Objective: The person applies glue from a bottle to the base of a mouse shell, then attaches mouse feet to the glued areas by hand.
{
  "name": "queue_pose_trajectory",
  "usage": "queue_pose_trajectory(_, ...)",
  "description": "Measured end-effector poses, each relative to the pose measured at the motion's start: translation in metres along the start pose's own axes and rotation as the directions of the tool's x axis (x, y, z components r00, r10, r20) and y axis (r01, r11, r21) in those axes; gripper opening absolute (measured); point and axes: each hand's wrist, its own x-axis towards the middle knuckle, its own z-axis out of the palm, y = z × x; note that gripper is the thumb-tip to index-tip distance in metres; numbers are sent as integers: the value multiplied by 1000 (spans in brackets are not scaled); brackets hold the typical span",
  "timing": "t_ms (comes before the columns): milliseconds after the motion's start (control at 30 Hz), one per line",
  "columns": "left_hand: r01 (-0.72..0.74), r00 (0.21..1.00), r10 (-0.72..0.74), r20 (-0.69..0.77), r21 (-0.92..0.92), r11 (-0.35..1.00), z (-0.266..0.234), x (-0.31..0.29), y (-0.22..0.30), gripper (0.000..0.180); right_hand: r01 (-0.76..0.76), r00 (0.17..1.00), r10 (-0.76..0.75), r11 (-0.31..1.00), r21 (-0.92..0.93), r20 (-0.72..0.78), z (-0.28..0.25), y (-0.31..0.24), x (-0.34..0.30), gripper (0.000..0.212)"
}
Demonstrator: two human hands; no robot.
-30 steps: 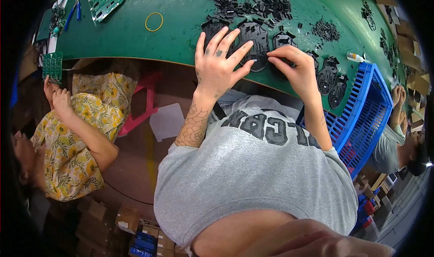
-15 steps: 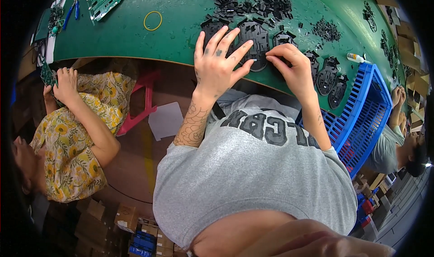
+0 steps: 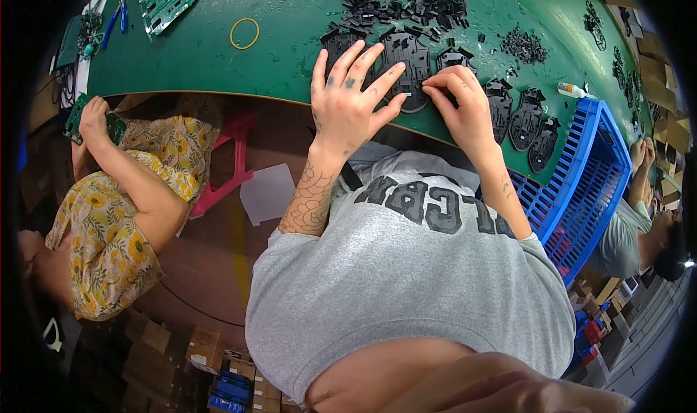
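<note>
A black plastic mouse-shaped base (image 3: 415, 61) lies flat on the table in front of me. My left hand (image 3: 350, 100) is open over its left side, fingers spread, with the thumb resting by its lower end. A small white bit (image 3: 408, 94) shows just beyond that thumb tip. Close to the base's right edge, my right hand (image 3: 466, 108) is pinched, index finger and thumb nearly together; anything between them is too small to make out. Another black base (image 3: 340, 41) is partly hidden under my left fingers.
Several more black bases (image 3: 526, 119) lie to the right. Loose black parts (image 3: 406, 6) are heaped beyond. A blue crate (image 3: 581, 180) and small white bottle (image 3: 572, 90) are at right. Leftward lie a yellow ring (image 3: 245, 33), pliers (image 3: 122, 15) and a co-worker holding a green circuit board (image 3: 75, 121).
My right hand has shifted slightly left, nearer the base. The left hand stays put. The co-worker at left has turned the green board and leaned.
</note>
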Motion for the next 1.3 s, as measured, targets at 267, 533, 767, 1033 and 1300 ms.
queue_pose_trajectory(267,-4,1000,4,18,6,1000,0,1,0,39,-146,988,147,989,35,-47,3,-4,2,15)
queue_pose_trajectory(533,-36,998,34,53,38,999,1,3,-2,35,106,990,-108,994,-27,-90,-18,-4,9,13)
queue_pose_trajectory(767,-122,992,123,-41,28,992,-10,3,10,32,-209,921,153,970,-124,-357,-104,44,-12,11)
queue_pose_trajectory(1033,-244,957,248,154,-45,969,-8,3,33,39,-388,894,320,903,-185,-315,-118,70,-28,14)
queue_pose_trajectory(1300,-200,954,188,231,30,979,-7,5,42,42,-301,944,234,899,-318,-232,-99,80,-14,16)
